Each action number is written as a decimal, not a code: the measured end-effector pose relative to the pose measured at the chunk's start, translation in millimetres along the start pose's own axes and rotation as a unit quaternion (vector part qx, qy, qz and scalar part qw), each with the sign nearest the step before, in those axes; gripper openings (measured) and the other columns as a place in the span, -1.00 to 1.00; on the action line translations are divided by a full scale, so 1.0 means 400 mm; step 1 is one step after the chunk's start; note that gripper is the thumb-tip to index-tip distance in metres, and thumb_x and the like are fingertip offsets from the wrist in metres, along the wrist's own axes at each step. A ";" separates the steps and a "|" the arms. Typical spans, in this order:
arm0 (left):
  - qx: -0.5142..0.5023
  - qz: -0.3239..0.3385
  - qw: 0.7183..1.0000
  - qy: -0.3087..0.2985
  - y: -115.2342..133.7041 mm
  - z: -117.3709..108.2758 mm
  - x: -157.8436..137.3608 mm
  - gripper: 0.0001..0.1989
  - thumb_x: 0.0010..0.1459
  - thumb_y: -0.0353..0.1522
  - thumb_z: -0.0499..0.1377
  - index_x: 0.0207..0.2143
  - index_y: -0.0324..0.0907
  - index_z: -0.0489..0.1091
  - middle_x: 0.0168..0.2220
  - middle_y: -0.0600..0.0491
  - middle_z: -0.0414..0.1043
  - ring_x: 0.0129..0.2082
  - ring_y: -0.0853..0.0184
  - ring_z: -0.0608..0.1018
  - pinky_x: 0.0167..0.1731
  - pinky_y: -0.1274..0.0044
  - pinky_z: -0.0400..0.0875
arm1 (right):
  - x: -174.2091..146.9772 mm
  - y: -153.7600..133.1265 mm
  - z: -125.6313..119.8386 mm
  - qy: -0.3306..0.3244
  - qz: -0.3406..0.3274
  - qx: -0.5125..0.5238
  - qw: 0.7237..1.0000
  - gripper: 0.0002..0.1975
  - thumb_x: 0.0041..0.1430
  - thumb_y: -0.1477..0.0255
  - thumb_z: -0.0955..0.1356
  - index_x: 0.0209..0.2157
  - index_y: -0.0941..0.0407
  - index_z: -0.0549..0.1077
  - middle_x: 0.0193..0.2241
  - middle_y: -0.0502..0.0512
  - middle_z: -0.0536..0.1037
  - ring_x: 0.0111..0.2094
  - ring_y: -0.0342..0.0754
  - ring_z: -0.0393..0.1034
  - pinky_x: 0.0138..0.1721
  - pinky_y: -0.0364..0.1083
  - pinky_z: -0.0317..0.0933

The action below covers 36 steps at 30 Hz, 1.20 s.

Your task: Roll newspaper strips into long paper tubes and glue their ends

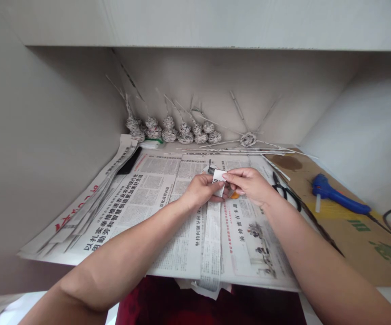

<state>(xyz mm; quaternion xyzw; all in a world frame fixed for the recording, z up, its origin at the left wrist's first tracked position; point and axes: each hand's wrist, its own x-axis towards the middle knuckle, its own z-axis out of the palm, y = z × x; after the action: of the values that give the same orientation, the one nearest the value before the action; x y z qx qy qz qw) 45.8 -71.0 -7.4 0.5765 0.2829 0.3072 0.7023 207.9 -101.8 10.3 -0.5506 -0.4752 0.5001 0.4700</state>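
Newspaper sheets blanket the alcove desk, woven paper gourds along the back wall; both hands, left hand and right hand, pinch a newspaper strip mid-desk.

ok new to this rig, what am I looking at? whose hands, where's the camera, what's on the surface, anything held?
No machine here: a person's two bare hands, seen from one camera worn on the head, looking forward and down. The left hand and right hand together pinch the top end of a long newspaper strip over spread newspaper sheets. Scissors lie beside the right hand, and a blue glue gun on cardboard. Small woven paper pieces stand by the back wall.
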 end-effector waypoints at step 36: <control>-0.003 -0.020 1.000 -0.005 -0.018 0.006 0.004 -0.70 -0.10 -0.36 0.33 -0.26 -0.30 0.47 -0.37 -0.04 0.53 -0.36 0.35 0.57 -0.25 0.47 0.48 | -0.008 -0.012 0.043 0.066 0.017 0.082 0.994 -0.63 -0.35 0.25 0.55 -0.59 0.18 0.42 -0.80 -0.14 0.28 -0.80 -0.29 0.07 -0.81 -0.25 -0.04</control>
<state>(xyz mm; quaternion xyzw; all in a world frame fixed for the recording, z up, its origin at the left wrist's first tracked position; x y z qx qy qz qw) 49.4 -72.2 -14.2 0.5701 0.2895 0.2913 0.7116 190.3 -103.6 14.4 -0.5504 -0.3912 0.5077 0.5350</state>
